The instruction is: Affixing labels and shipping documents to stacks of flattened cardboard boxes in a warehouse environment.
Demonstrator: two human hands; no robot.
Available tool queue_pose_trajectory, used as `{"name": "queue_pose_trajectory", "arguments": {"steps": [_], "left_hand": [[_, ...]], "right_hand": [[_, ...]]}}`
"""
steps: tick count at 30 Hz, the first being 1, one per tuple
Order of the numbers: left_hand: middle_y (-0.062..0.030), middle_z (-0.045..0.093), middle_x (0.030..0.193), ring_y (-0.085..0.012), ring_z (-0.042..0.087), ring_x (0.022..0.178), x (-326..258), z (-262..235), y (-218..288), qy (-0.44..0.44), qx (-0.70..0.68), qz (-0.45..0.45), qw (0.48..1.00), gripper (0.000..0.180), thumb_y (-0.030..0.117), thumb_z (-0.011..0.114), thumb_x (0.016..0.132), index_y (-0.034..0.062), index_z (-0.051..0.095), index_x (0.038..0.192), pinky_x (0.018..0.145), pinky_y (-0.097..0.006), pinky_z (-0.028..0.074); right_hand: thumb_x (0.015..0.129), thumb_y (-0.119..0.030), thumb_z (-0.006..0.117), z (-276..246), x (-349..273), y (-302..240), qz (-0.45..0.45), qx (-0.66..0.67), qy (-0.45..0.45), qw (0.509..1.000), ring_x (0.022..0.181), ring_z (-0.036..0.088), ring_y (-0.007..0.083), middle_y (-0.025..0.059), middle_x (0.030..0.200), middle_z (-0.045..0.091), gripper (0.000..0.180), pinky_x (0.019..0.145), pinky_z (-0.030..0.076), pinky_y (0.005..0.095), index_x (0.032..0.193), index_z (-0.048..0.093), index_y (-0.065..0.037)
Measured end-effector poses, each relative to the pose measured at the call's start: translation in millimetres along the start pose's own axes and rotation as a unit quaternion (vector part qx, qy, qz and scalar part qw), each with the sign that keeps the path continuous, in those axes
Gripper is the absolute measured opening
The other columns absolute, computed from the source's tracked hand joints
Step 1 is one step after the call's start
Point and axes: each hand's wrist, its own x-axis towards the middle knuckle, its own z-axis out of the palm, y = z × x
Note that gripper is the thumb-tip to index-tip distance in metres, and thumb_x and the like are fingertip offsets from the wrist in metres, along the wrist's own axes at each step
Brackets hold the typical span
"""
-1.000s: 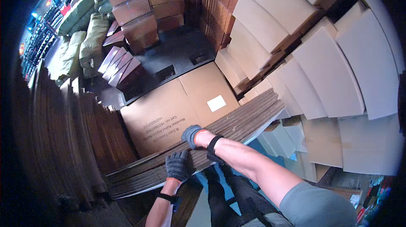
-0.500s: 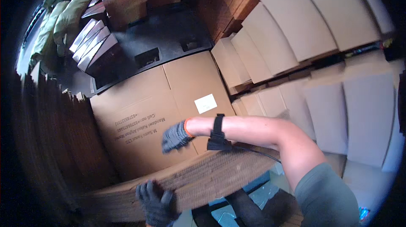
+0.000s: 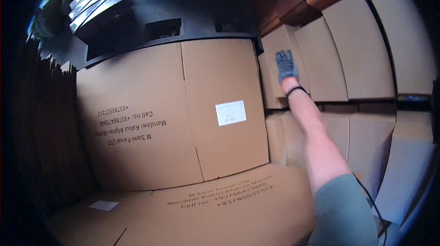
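Observation:
My right hand [image 3: 286, 65], in a grey knitted glove with an orange cuff, reaches far forward on the right. Its fingers are stretched out flat against the face of a brown cardboard box [image 3: 270, 69]; nothing is in its grip. A dark strap [image 3: 298, 90] circles the wrist. Left of it lies a large flat cardboard sheet [image 3: 137, 90] with dark print and a white label [image 3: 231, 112]. Nearer me, another printed flat cardboard piece [image 3: 256, 223] with its own white label fills the lower edge. My left hand is out of view.
Rows of brown cardboard boxes [image 3: 362, 53] stand along the right side. A black plastic pallet [image 3: 197, 10] with slots lies beyond the sheet, with strapped white-edged packs [image 3: 98, 3] at its left. Dark stacked cardboard edges [image 3: 50, 122] rise at the left. A thin cable [image 3: 373, 200] hangs beside my right arm.
My right hand has moved from above the cardboard sheet forward and right to the box. My left hand has left the view. The near cardboard, seen edge-on before, now shows its printed face.

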Motion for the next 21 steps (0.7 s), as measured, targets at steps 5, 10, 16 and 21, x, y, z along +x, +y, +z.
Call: {"name": "queue_pose_trajectory", "arguments": {"steps": [5, 10, 16, 21], "left_hand": [[-0.0261, 0.052, 0.140, -0.0471, 0.048, 0.130, 8, -4, 6, -0.016, 0.011, -0.039, 0.999, 0.043, 0.026, 0.063, 0.094, 0.0295, 0.050, 0.135, 0.111, -0.071, 0.029], [-0.0270, 0.052, 0.140, -0.0472, 0.046, 0.133, 8, -12, -4, 0.009, 0.040, -0.029, 0.999, 0.045, 0.022, 0.061, 0.094, 0.0287, 0.050, 0.137, 0.112, -0.071, 0.027], [-0.0261, 0.047, 0.147, -0.0469, 0.043, 0.137, 36, -15, -19, 0.029, -0.005, 0.034, 0.999, 0.052, 0.024, 0.068, 0.089, 0.0261, 0.052, 0.138, 0.114, -0.072, 0.022], [-0.0261, 0.047, 0.131, -0.0487, 0.045, 0.125, 86, -24, -86, 0.051, 0.170, 0.155, 0.972, 0.063, 0.048, 0.081, 0.066, 0.0224, 0.059, 0.119, 0.107, -0.074, 0.028]], "right_hand": [[0.102, -0.016, 0.035, -84, 24, -113, -0.006, 0.314, 0.043, 0.948, 0.147, 0.040, 0.0297, 0.0198, 0.155, 0.045, 0.048, 0.123, 0.029, 0.0473, 0.146, 0.050, -0.006], [0.101, -0.039, 0.040, -28, -44, -26, -0.182, 0.059, 0.035, 0.981, 0.153, 0.032, 0.0268, 0.0107, 0.164, 0.036, 0.061, 0.126, 0.017, 0.0558, 0.155, 0.043, -0.010], [0.092, -0.047, 0.059, -140, -41, 5, -0.226, 0.500, -0.024, 0.836, 0.137, 0.051, 0.0363, 0.0181, 0.149, 0.053, 0.066, 0.116, 0.039, 0.0431, 0.146, 0.054, -0.010], [0.095, -0.050, 0.058, -334, -120, 135, -0.242, 0.560, 0.078, 0.789, 0.134, 0.054, 0.0370, 0.0204, 0.145, 0.056, 0.065, 0.114, 0.040, 0.0449, 0.144, 0.055, -0.008]]}}
